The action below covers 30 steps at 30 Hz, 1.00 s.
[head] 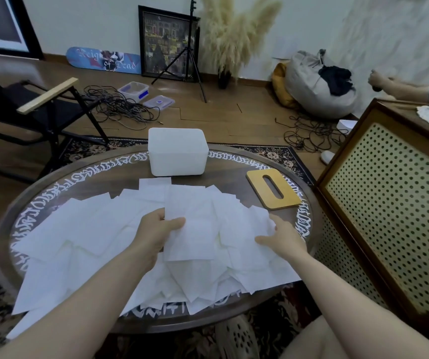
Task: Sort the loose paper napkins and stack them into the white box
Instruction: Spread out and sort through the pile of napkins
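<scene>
Chair [40, 104]: a black folding frame with a pale wooden armrest is seen at the far left, on the wooden floor beyond the table.
Cables [120, 107]: a dark tangle is spread on the floor beside two clear lidded tubs.
Table [53, 177]: a round dark top ringed with white lettering is shown; its middle is covered by paper.
Loose napkins [78, 237]: white sheets are scattered in overlapping layers across the near half of the table, some hanging over the near edge.
Left hand [154, 231]: a single napkin [192, 229] is pinched at its left edge, thumb on top and fingers curled beneath; the sheet is held above the pile.
White box [177, 154]: it is placed at the far side of the table, beyond the napkins and apart from both hands; its inside cannot be seen.
Right hand [283, 234]: fingers are spread and fairly straight, laid on the napkins at the right of the pile; nothing is gripped.
Wooden lid [273, 189]: a tan slotted board is laid flat on the table, right of the box.
Cabinet [389, 203]: a perforated cream panel in a dark frame is seen at the far right.
</scene>
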### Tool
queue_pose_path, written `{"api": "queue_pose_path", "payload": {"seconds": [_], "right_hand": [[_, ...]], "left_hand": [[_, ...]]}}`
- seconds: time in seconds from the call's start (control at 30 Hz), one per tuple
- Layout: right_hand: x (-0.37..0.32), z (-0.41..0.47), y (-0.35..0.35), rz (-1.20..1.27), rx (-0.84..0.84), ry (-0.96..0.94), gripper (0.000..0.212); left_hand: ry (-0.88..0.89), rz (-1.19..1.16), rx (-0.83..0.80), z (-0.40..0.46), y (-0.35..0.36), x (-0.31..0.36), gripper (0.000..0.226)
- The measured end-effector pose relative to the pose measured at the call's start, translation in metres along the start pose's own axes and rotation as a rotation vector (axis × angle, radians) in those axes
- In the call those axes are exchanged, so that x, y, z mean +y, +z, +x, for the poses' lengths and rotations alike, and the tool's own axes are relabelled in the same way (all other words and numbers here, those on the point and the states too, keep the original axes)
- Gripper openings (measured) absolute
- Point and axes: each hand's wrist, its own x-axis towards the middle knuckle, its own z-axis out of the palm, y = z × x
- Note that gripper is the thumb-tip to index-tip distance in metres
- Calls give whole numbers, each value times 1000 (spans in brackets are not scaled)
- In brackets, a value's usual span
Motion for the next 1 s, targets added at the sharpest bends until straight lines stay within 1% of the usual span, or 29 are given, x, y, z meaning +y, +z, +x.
{"api": "queue_pose_path", "payload": {"seconds": [0.07, 0.27, 0.37, 0.43, 0.5, 0.57, 0.6, 0.67, 0.7, 0.77, 0.83, 0.87, 0.93, 1.0], "right_hand": [[1, -3, 2, 35, 33, -15, 70], [-3, -9, 0, 31, 187, -91, 25], [-1, -7, -2, 68, 235, -84, 21], [1, -4, -5, 154, 274, -83, 20], [-2, -3, -10, 306, 291, -116, 19], [-12, -8, -16, 504, 286, -177, 12], [-19, -13, -20, 620, 268, -201, 8], [-33, -24, -24, 855, 194, -223, 11], [-39, -29, -26, 967, 126, -218, 13], [-51, -37, -27, 1167, -60, -175, 11], [-62, -41, -24, 1308, -230, -118, 8], [-67, -41, -21, 1345, -286, -106, 8], [-75, -41, -12, 1340, -340, -98, 9], [-81, -41, -3, 1220, -338, -82, 8]], "left_hand": [[-4, 10, -6, 0, 2, 0, 14], [-22, 47, -10, 1, 6, -3, 11], [-21, 54, -6, 1, 6, -3, 11], [-17, 48, -8, 2, 6, -3, 11], [-15, 40, -1, 2, 6, -4, 12], [-13, 33, 13, 3, 5, -6, 13], [-11, 30, 19, 4, 5, -6, 13], [-6, 27, 25, 4, 4, -8, 14], [0, 27, 24, 4, 4, -8, 16], [9, 36, 14, 2, 5, -8, 18], [12, 52, -2, 0, 6, -9, 17], [7, 54, -14, -1, 6, -9, 17], [-13, 16, -48, -2, 6, -9, 16], [-28, -59, -83, -3, 5, -7, 14]]}}
